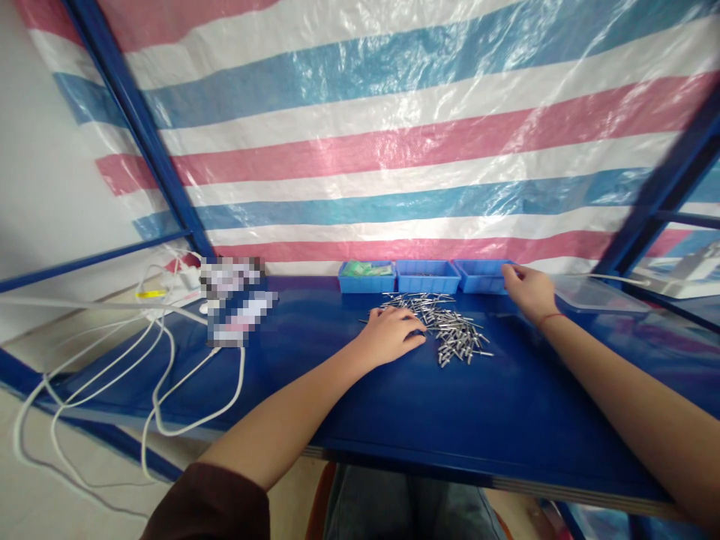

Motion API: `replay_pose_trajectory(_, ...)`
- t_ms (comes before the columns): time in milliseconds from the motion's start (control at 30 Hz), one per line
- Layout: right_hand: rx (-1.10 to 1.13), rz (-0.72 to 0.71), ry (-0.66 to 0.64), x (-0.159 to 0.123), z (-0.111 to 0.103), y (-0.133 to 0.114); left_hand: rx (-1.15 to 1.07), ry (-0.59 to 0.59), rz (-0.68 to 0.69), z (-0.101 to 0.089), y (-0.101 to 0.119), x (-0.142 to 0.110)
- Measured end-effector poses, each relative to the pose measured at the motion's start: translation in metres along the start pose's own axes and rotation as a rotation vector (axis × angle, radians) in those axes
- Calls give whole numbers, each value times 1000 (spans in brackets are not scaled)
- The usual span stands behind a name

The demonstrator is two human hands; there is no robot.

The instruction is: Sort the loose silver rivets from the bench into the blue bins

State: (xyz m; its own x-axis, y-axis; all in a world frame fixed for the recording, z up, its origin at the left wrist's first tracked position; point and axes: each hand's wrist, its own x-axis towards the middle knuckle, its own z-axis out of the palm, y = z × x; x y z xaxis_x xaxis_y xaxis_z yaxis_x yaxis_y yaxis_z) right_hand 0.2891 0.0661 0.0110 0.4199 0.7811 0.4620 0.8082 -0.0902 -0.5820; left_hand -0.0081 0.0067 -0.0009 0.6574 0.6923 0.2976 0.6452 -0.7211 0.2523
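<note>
A loose pile of silver metal pins that look like blind rivets (457,335) lies on the blue table. My left hand (391,335) rests at the pile's left side, palm down, its fingers apart and lying over some of the pins. At the right end of a row of blue bins, my right hand (529,291) is by the right bin (484,279), near its right edge. Its fingers are curled together; whatever they may hold is hidden. The middle bin (427,280) has small dark bits in it, and the left bin (367,283) contains green-and-white packets.
White cables (163,375) loop across the table's left side and hang over the front edge. A blurred-out item (239,304) stands near them. A clear plastic lid or tray (601,294) lies at right. Blue frame posts (132,120) and a striped sheet (394,142) bound the back.
</note>
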Motion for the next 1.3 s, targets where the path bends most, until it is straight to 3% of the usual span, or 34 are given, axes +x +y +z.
replay_pose_trajectory(233, 19, -172, -2, -10, 12, -13, 69, 15, -10, -8, 5, 2)
replay_pose_trajectory(467, 39, -370, -75, -32, 12, -36, 123, 50, 14, -3, 3, 3)
replay_pose_trajectory(733, 87, -576, -195, -61, 7, -68, 110, 10, -17, -3, 2, 6)
replay_pose_trajectory(867, 143, -643, -300, -72, 9, -77, 108, 74, -29, -4, -1, 6)
replay_pose_trajectory(1000, 360, -615, -478, -78, 13, -81, -214, 181, -78, -3, -6, 10)
replay_pose_trajectory(1167, 678, -378, -636, -84, 7, -89, -712, 241, -146, 0, -7, 16)
replay_pose_trajectory(1300, 795, -264, -699, -91, 2, -97, -951, 264, -199, 1, -2, 17)
